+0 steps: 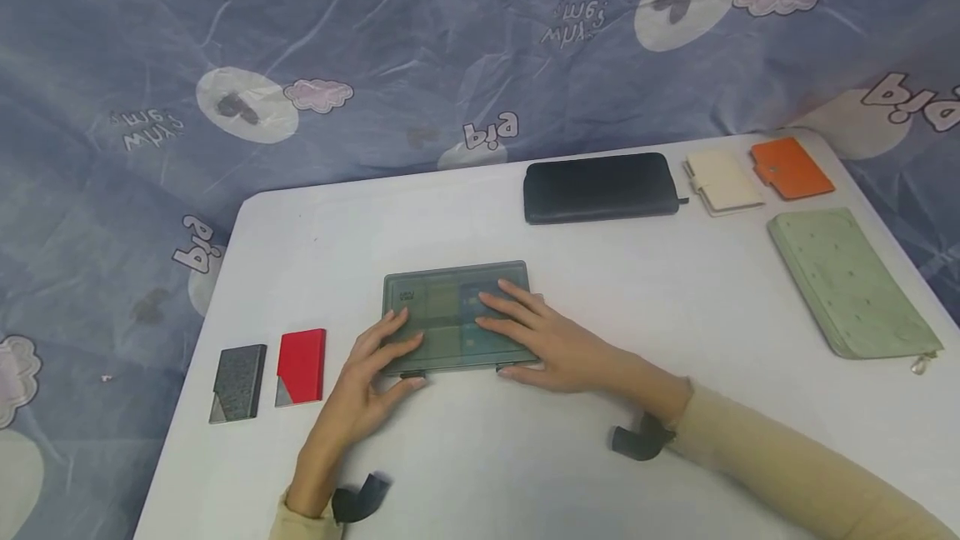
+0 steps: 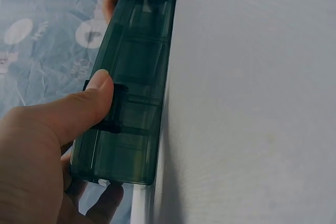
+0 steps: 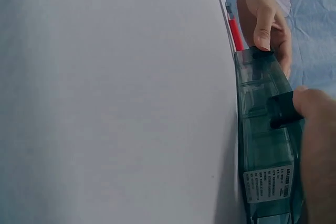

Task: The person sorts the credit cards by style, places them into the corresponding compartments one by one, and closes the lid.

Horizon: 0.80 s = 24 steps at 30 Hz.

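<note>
A translucent green plastic storage case [image 1: 442, 348] with inner compartments lies closed on the white table, coloured shapes showing through its lid. Along its front side are two black latches [image 2: 118, 108]. My left hand [image 1: 367, 373] holds the case's left front part, fingers over the lid and thumb on the latch there. At the other end, my right hand [image 1: 551, 340] spreads its fingers across the lid, with its thumb at the right latch [image 3: 283, 109]. A printed white label [image 3: 269, 183] shows on the front side in the right wrist view.
Left of the case lie a grey card holder [image 1: 238, 382] and a red card holder [image 1: 302, 365]. Along the back are a black zip wallet [image 1: 600, 187], a cream wallet [image 1: 722, 182] and an orange wallet [image 1: 793, 167]. A light green zip wallet [image 1: 851, 282] lies at the right.
</note>
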### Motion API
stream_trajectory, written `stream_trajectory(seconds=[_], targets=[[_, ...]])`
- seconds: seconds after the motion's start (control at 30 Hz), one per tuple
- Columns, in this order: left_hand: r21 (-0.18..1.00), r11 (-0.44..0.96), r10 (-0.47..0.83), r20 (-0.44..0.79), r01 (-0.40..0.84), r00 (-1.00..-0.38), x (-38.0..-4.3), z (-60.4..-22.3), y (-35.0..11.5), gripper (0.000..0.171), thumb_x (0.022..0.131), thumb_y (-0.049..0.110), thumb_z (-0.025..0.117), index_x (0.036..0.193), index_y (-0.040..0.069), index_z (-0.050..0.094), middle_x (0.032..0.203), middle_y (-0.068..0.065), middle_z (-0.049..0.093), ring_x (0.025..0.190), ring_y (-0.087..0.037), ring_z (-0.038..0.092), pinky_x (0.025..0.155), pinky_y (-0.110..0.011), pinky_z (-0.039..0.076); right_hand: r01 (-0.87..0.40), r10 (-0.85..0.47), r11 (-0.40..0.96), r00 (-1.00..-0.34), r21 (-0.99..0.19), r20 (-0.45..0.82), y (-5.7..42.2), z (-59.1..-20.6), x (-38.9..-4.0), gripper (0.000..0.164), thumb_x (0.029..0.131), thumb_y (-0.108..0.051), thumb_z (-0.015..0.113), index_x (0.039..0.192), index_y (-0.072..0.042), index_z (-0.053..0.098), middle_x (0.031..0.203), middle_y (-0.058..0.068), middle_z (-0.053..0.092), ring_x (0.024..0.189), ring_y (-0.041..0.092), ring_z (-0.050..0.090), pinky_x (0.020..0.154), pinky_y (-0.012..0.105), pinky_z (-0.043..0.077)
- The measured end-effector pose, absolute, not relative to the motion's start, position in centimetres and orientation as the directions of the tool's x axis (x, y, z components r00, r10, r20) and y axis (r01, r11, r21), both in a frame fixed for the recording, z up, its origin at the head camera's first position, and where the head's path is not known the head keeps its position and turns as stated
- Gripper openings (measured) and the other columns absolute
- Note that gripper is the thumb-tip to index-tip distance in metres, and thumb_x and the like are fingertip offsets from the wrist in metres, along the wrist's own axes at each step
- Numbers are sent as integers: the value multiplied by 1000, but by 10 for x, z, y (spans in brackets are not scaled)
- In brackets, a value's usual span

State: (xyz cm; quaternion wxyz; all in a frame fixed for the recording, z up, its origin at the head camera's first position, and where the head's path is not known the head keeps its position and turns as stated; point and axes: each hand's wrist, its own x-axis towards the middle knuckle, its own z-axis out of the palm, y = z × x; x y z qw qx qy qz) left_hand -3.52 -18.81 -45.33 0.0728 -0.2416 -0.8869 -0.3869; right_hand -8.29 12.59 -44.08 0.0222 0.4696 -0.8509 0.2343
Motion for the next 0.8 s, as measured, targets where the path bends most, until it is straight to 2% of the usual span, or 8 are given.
stream_trajectory(seconds=[0.17,0.33,0.5,0.67,0.8], targets=[[669,577,361,307,469,-881,-37,-453,-184,56,74,25,79,126,19,59,147,-3,36,139,-25,26,110,-32,27,-807,-785,463,-565,-366,254,128,-442,-84,64,91,-47,52,145,-19,33,155,4,19,143,31,9,108,48,27],[688,574,356,278,444,-892,-37,-452,-180,56,73,24,79,126,18,60,147,-3,36,139,-24,25,109,-37,29,-769,-770,487,-602,-415,213,132,-442,-84,64,89,-51,52,144,-24,35,155,-2,18,144,25,7,105,53,29],[672,590,373,266,448,-889,-38,-449,-177,58,73,22,80,127,18,58,148,-2,34,140,-24,24,107,-40,31,-763,-769,487,-606,-425,204,136,-440,-83,65,89,-52,52,145,-25,33,156,-1,17,144,26,6,104,55,29],[600,649,383,274,468,-882,-38,-444,-175,60,70,26,82,126,19,59,147,-2,36,138,-24,26,106,-47,25,-761,-765,505,-613,-406,199,137,-438,-81,70,89,-54,51,147,-26,26,157,0,12,144,28,3,106,57,24],[525,688,373,336,501,-865,-36,-433,-174,60,72,30,78,127,16,58,144,-4,41,135,-26,30,100,-49,23,-717,-712,598,-680,-358,172,140,-432,-78,72,89,-57,47,149,-29,18,157,-2,5,144,29,1,106,63,18]])
